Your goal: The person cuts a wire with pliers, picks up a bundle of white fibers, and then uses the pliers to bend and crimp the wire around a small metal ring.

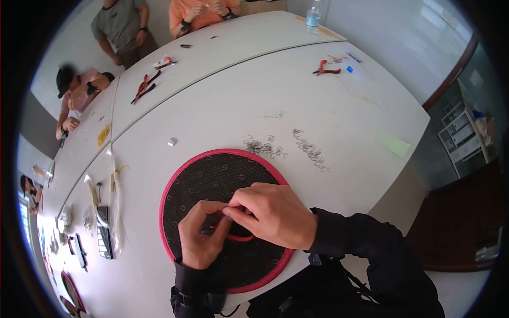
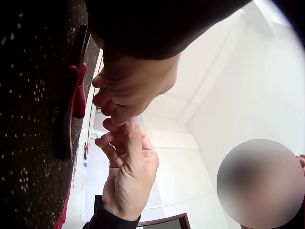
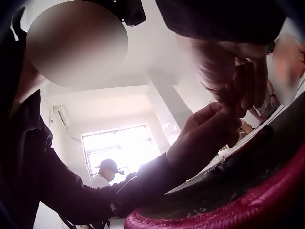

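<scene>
My left hand (image 1: 201, 233) and right hand (image 1: 275, 214) meet over a round black mat (image 1: 204, 177) with a red rim. Thumb and fingers of each are bent together at the tips, pinching something tiny; I cannot tell what it is. In the left wrist view the left hand (image 2: 138, 86) comes from above and the right hand (image 2: 131, 174) from below, fingertips against fingertips. Under the hands lie pliers (image 2: 78, 93) with red and black handles, partly hidden in the head view. Beyond the mat are piles of small dark curled hooks (image 1: 265, 147), with another spread of hooks (image 1: 310, 149) to their right.
More red-handled pliers (image 1: 326, 69) lie at the back right, others (image 1: 145, 87) farther left. Bundles of pale strands (image 1: 116, 201) lie left of the mat, near a black tray (image 1: 104, 233). A green paper (image 1: 395, 144) lies near the right edge. Several people sit or stand around the tables.
</scene>
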A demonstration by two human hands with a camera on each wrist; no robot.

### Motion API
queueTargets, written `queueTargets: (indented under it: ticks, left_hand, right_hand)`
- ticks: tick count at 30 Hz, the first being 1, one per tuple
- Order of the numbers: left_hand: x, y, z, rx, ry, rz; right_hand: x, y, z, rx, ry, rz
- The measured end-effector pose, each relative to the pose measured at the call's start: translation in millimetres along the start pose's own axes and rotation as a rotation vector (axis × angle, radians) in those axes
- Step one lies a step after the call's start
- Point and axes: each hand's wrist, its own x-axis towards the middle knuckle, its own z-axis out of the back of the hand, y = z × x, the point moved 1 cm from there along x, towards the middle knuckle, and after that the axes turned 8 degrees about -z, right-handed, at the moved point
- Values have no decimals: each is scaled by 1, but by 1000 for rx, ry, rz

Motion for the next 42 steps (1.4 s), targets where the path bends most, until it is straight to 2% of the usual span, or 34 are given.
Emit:
queueTargets:
  ticks: [5,6,9,10,13,14,17,18,21,28,38,42]
  left_hand:
    - [1,-3,2,12,-1,17]
    - [1,-3,3,13,-4,40]
    - [-2,2,6,-179,-58,111]
    - [-3,5,7,-249,-57,111]
    - [-4,5,7,-412,-67,169]
    - [-5,7,8,-488,-60,204]
    - [-5,4,10,-620,-109,323]
    - [-5,5,12,-634,-124,347]
    - [-6,14,13,-712,-224,307]
    - [-4,24,19,-817,-351,341]
    - [-3,35,28,-982,-565,361]
    - [-4,39,30,-987,-589,383]
  right_hand:
    - [2,5,0,-5,32,-16]
    - [2,4,2,-51,87,-50]
    - [7,0,-8,41,-95,124]
    - [6,-3,-8,72,-6,127]
    - [8,-1,-8,368,275,-123]
    - [9,1,-5,396,343,-202]
    - [14,3,5,327,416,-256]
    - [12,4,4,379,342,-216]
    - [13,3,11,304,364,-243]
    - [11,7,28,245,259,-254]
    - [8,8,75,84,104,-217]
    - [5,3,102,14,55,-238]
